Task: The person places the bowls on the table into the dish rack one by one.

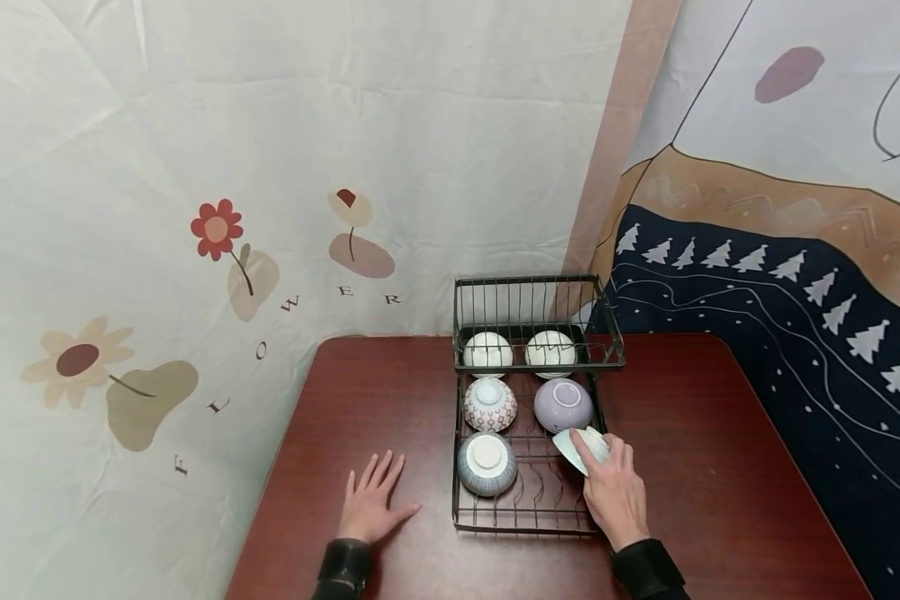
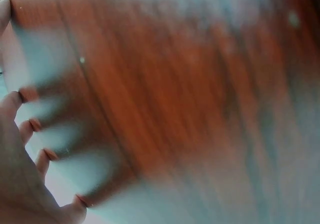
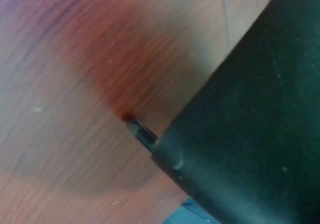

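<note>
My right hand (image 1: 617, 492) grips a pale, whitish-green bowl (image 1: 581, 450), tilted at the right side of a black wire dish rack (image 1: 525, 531). Just behind it, a lilac bowl (image 1: 564, 406) lies upside down. A bowl with a reddish pattern (image 1: 490, 406) and a blue-grey lined bowl (image 1: 487, 465) rest inverted in the rack's left column. To the left of the rack, my left hand (image 1: 371, 504) rests on the table with its fingers spread and holds nothing. Its fingertips (image 2: 42, 156) touch the wood in the left wrist view.
Two white bowls (image 1: 487, 353) sit at the back, behind the raised wire tier (image 1: 537, 367) of the rack. The reddish-brown table (image 1: 390, 392) meets a printed cloth (image 1: 420, 167) at its back edge. A dark cuff (image 3: 250, 119) fills much of the right wrist view.
</note>
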Motion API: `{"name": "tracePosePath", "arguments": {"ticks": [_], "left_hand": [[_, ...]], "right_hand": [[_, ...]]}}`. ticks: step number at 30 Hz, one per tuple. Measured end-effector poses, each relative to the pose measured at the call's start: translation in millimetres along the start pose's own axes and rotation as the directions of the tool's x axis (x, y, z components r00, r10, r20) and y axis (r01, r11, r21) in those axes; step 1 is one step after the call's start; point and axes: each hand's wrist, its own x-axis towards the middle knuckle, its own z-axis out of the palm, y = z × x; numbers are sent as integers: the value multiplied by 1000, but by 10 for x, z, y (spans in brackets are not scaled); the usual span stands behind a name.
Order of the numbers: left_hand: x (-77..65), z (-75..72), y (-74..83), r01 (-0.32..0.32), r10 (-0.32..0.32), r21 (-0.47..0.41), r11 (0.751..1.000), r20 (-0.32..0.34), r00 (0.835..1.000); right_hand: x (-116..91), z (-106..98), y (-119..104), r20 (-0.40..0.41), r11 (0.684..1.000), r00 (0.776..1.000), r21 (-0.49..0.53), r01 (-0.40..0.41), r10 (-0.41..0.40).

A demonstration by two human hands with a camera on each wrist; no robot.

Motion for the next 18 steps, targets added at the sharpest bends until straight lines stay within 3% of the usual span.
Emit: {"name": "tracePosePath", "arguments": {"ticks": [18], "left_hand": [[-1, 3, -23, -18, 17, -29, 999, -31, 999]], "right_hand": [[-88, -19, -77, 85, 999, 996, -4, 36, -36]]}}
